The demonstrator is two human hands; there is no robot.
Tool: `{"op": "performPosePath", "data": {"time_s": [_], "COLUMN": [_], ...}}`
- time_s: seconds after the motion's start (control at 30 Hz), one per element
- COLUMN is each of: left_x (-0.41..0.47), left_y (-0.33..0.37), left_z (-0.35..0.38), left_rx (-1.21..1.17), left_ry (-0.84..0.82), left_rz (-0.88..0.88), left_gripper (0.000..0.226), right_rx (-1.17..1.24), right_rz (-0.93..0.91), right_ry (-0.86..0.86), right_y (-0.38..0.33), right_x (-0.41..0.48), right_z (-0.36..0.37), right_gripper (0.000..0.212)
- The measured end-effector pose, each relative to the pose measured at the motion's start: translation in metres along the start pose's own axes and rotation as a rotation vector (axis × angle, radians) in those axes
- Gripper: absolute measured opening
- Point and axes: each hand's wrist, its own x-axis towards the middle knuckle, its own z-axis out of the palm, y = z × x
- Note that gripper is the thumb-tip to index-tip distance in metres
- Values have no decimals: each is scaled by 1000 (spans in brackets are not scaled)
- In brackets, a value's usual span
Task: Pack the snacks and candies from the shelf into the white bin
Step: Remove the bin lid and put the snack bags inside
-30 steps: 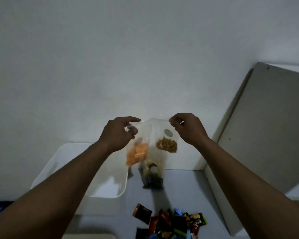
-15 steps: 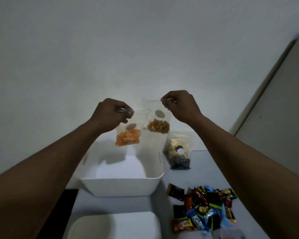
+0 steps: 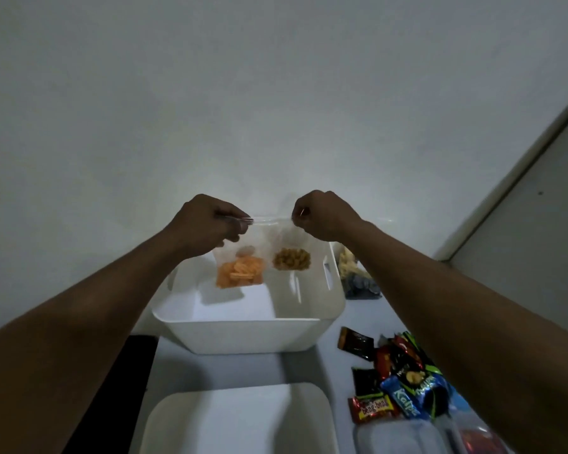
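My left hand (image 3: 207, 224) pinches the top of a clear bag of orange chips (image 3: 240, 271). My right hand (image 3: 322, 214) pinches the top of a clear bag of brown nuggets (image 3: 291, 258). Both bags hang side by side over the open white bin (image 3: 253, 335), above its inside. Another clear snack bag (image 3: 354, 276) stands on the shelf just right of the bin. A pile of wrapped candies (image 3: 404, 378) lies at the front right, partly hidden by my right forearm.
A white lid or second bin (image 3: 240, 417) lies at the near edge. A clear plastic container (image 3: 404, 437) sits at the bottom right. A grey side panel (image 3: 532, 231) rises on the right. A plain wall stands behind the bin.
Both hands have carried the two bags left from above the shelf to over the white bin and lowered them toward its opening. The view has tilted down.
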Motion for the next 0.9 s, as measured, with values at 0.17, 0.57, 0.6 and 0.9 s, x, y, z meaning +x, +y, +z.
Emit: {"op": "performPosePath", "data": {"time_s": [0.17,0.57,0.6,0.9], "left_x": [6,15,16,31], "left_y": [-22,-44,-44,-48], "left_z": [14,41,43,66], "left_rx": [30,104,117,190], "left_ry": [-44,-106,-115,-153], "left_rz": [-21,-73,-70,-52], "left_gripper": [12,14,16,11], "right_rx": [-160,-495,-527,-641], "right_rz": [-12,-126,-133,-186], "right_ry": [-46,-53,-46,-21], "right_y": [10,24,26,37], "right_x": [7,13,14,14], "right_z": [36,68,67,57], "right_gripper": [15,15,14,5]}}
